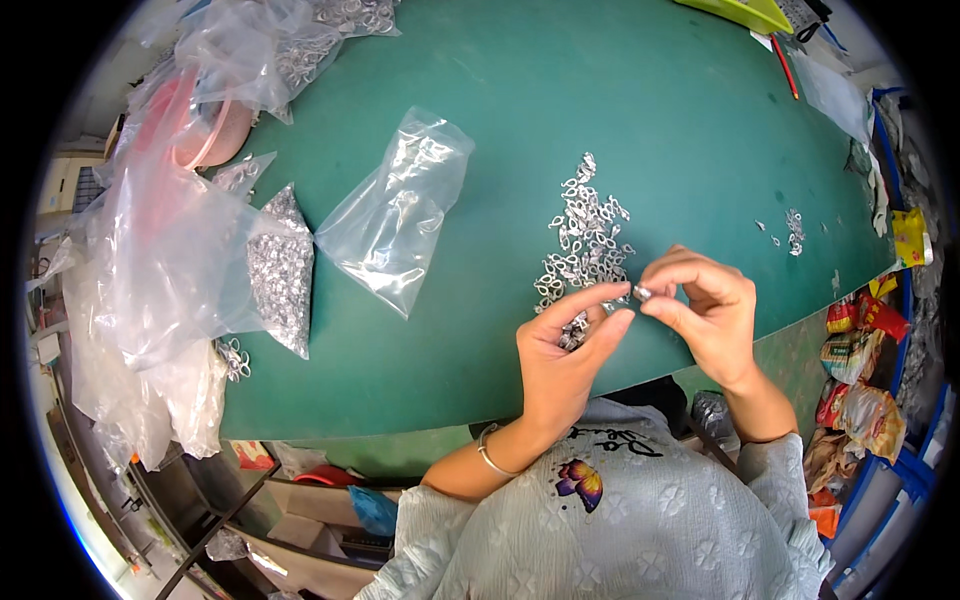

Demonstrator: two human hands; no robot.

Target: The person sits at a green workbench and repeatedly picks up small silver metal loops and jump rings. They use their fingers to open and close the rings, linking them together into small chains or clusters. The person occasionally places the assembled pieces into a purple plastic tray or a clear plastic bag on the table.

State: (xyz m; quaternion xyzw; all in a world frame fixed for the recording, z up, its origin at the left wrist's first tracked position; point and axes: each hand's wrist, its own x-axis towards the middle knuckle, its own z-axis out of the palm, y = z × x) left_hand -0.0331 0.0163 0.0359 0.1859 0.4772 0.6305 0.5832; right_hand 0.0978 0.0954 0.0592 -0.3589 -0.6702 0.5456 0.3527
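Heaped clear plastic bags (pixel 150 260) crowd the far left of a green bench (pixel 480 120), one of them packed tight with small silver metal pieces (pixel 283 270). Right of that packed bag lies a flatter, half-empty clear bag (pixel 395 210) with only a few pieces showing inside. Further right of it, a loose pile of silver metal rings (pixel 585 240) is strewn across the bench, and beyond the pile a small scatter of pieces (pixel 793 230) sits apart near the bench's right edge. Just below the pile, the left hand (pixel 560 355) cups a cluster of pieces in its palm, thumb and forefinger pressed together toward the right hand (pixel 705 310), whose fingers pinch a single small metal piece (pixel 642 292) at the point where the two hands meet. Judging by the full bags and the large loose pile, much of the handling appears to be left; which pieces are finished cannot be told. A pink basin (pixel 205 135) rests behind the bags, a yellow tray (pixel 740 12) at the far edge, and colourful snack packets (pixel 860 370) fill a blue rack to the right of the bench.
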